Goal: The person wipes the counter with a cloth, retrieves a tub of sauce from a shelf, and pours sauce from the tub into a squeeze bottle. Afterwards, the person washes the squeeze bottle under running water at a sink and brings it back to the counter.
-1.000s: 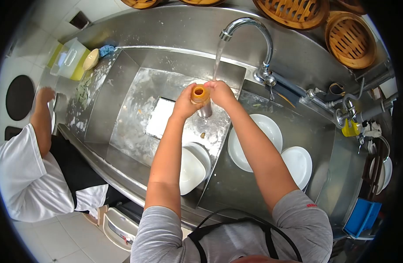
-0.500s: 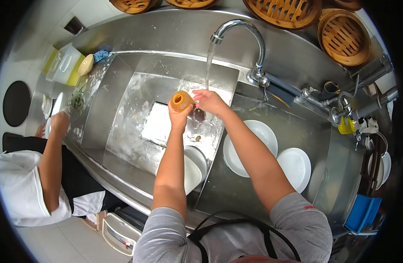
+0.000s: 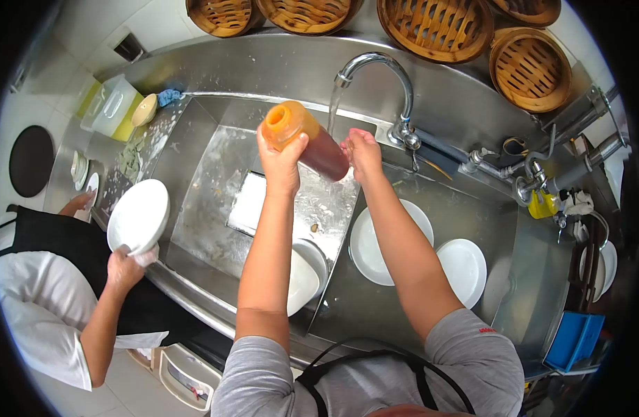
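Note:
My left hand (image 3: 282,160) is wrapped round the orange neck end of a bottle (image 3: 323,154) with dark reddish contents or body, tilted with its open mouth toward the upper left. Close to the bottle's lower end is my right hand (image 3: 363,153), its fingers drawn together; whether they hold something small is hidden. Water runs from the faucet (image 3: 378,59) just behind the bottle. Below the hands lies the metal sink basin (image 3: 201,201), with a white rectangular thing (image 3: 250,203) and white dishes (image 3: 302,278) in it.
Two white plates (image 3: 389,240) (image 3: 463,272) lie in the right basin. A co-worker at the left holds a white plate (image 3: 139,217) over the sink edge. Bamboo steamers (image 3: 530,69) line the back. A plastic container (image 3: 113,108) stands at the upper left, a blue bin (image 3: 575,340) at the right.
The bottle, upright a second ago, is now raised and tilted sideways in my left hand. My right hand has moved right and its fingers have closed. The co-worker has brought a white plate toward the sink.

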